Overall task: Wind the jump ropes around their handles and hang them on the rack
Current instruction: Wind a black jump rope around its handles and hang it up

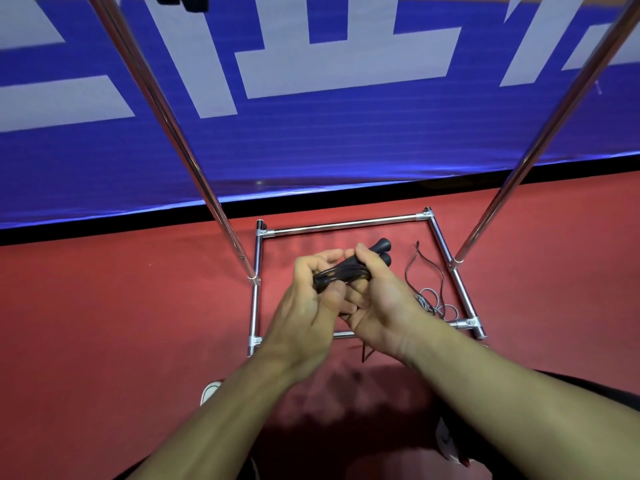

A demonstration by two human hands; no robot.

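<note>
Both hands hold a black jump rope (349, 268) with its two handles side by side and black cord wrapped round them, above the rack's base. My left hand (308, 299) grips the near end of the bundle. My right hand (377, 292) grips the handles near their far end, thumb on top. The chrome rack (343, 224) stands in front of me, its two uprights rising left and right. Loose cord (427, 289) lies in coils on the floor inside the base at the right.
The floor is red. A blue and white banner (311, 140) runs along the wall behind the rack. Dark objects (183, 1) hang at the top left edge. My shoes (209, 391) show near the bottom.
</note>
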